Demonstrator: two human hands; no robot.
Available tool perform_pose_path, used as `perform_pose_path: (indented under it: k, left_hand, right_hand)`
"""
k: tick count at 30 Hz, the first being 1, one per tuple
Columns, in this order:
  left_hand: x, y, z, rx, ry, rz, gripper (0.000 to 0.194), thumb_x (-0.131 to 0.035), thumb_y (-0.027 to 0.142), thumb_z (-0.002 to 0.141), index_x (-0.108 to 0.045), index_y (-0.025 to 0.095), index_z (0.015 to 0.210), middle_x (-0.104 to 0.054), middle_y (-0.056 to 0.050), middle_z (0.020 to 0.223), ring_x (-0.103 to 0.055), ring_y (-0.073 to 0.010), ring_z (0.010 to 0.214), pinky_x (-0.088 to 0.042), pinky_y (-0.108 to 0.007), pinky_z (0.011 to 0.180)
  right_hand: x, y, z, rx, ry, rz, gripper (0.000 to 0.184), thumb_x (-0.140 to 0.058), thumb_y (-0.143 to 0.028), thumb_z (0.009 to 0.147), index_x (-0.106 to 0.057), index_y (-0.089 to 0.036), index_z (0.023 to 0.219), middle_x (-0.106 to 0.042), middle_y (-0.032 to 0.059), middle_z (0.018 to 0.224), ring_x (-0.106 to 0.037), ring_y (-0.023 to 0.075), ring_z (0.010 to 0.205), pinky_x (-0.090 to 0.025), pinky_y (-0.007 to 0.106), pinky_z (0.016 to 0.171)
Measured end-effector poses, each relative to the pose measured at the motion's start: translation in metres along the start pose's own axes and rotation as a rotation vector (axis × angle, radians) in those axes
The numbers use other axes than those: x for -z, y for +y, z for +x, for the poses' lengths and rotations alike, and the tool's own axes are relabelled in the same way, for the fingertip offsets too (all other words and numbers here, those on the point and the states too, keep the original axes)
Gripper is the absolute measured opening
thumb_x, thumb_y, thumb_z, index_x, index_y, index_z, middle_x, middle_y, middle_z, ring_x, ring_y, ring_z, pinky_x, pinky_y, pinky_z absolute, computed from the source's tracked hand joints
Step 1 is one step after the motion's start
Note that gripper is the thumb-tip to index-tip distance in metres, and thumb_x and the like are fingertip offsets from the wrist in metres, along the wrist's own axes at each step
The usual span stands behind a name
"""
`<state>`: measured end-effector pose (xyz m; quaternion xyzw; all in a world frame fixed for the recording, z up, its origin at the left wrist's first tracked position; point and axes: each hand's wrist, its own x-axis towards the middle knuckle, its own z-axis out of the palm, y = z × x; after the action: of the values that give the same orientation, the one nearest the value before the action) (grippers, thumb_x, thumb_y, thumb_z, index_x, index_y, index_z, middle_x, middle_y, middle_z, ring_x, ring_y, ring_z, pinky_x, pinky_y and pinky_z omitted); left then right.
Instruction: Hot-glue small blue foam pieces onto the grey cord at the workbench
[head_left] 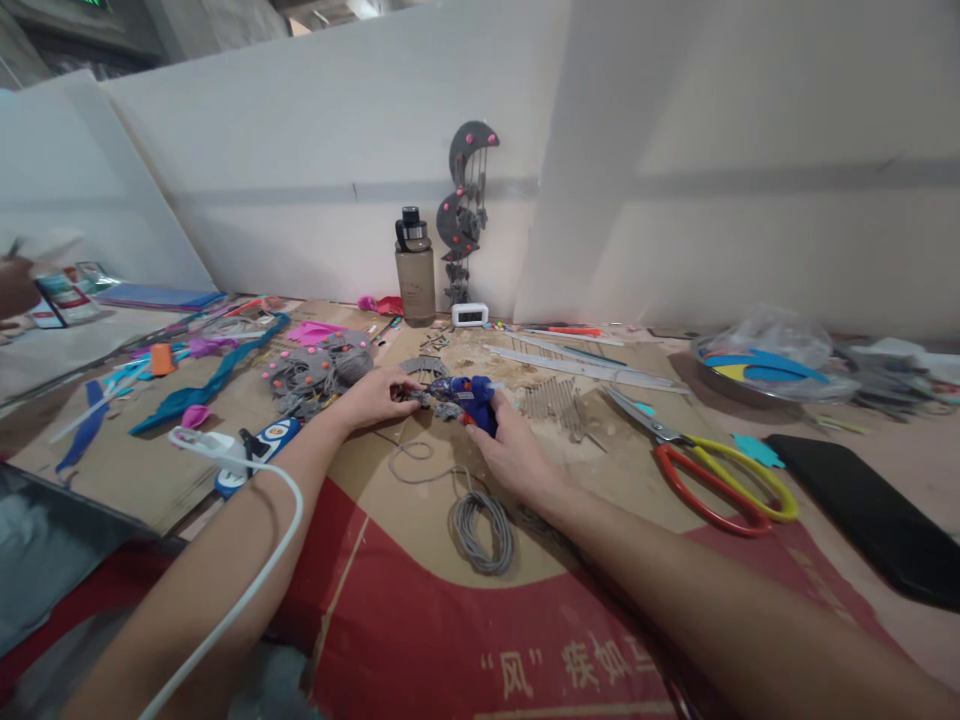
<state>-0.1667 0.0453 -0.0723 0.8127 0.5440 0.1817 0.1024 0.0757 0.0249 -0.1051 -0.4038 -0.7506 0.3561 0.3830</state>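
Burns would be my first worry: the left hand has its fingers pinched together on a small grey yarn piece, super close to the nozzle end of the blue glue gun. Right hand is wrapped around the gun's handle, grip closed; can't tell if the trigger is squeezed. If that tip's hot, one small slip or too much glue and the left fingertips get it. Both things sit mid-counter, over the cardboard. Next snag risk imo is the loose grey cord, coiled just below the hands with its tail wandering up toward the work, so it could catch on a wrist or get glued. White cable runs across the left forearm too, and a sharp pull could tug it. Big scissors lie right of the right hand, beside the black phone. Bottle and little clock stand behind, out of the way unless someone reaches far forward.
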Motion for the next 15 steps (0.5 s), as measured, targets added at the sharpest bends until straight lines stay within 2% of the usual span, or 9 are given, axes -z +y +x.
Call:
perform_pose_path:
  k: [8, 15]
  left_hand:
    - [-0.0006, 0.0001, -0.0001, -0.002, -0.001, -0.035, 0.032, -0.06, 0.034, 0.074, -0.071, 0.018, 0.1, -0.056, 0.0, 0.074, -0.047, -0.0113, 0.062, -0.036, -0.022, 0.058]
    - [0.0005, -0.0006, -0.0008, -0.022, 0.013, -0.046, 0.034, -0.061, 0.033, 0.075, -0.07, 0.017, 0.103, -0.057, -0.001, 0.075, -0.047, -0.011, 0.063, -0.037, -0.022, 0.059]
  right_hand:
    - [-0.0003, -0.0012, 0.0004, 0.005, -0.018, -0.011, 0.04, -0.052, -0.02, 0.079, -0.047, -0.02, 0.118, -0.06, 0.0091, 0.112, -0.056, 0.0216, 0.101, -0.04, 0.039, 0.091]
    - [-0.0011, 0.0004, 0.0013, 0.003, -0.044, -0.01, 0.034, -0.051, -0.021, 0.08, -0.049, -0.02, 0.114, -0.062, 0.007, 0.102, -0.058, 0.0206, 0.092, -0.043, 0.037, 0.086]
